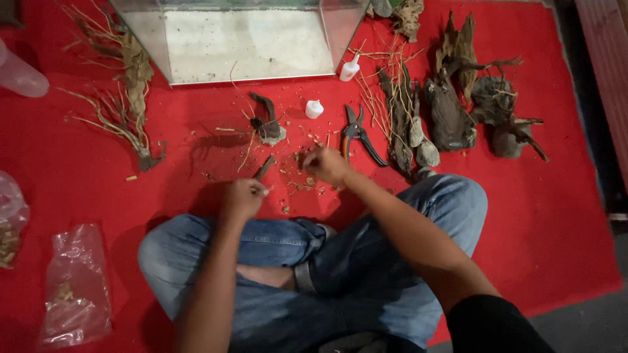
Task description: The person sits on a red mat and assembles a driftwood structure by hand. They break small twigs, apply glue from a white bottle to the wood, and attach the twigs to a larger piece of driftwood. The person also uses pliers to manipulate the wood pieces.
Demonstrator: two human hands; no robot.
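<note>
1. A red mat (pixel 78 163) covered the floor, catching wood crumbs.
2. An empty glass tank (pixel 245 42) stood ahead.
3. Pruning shears (pixel 356 137) lay within reach of the right hand (pixel 327 165), closed on something unseen.
4. The left hand (pixel 243 199) pinched a small wood stick (pixel 264 167), tilted above the mat.

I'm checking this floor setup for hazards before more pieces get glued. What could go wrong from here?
1. The pruning shears lie open right beside the right hand, so a reach could catch the blades.
2. The small glue bottle stands with its white cap off; a knock might spill it on the red cloth.
3. The left hand holds a thin wood piece that could snap.
</note>
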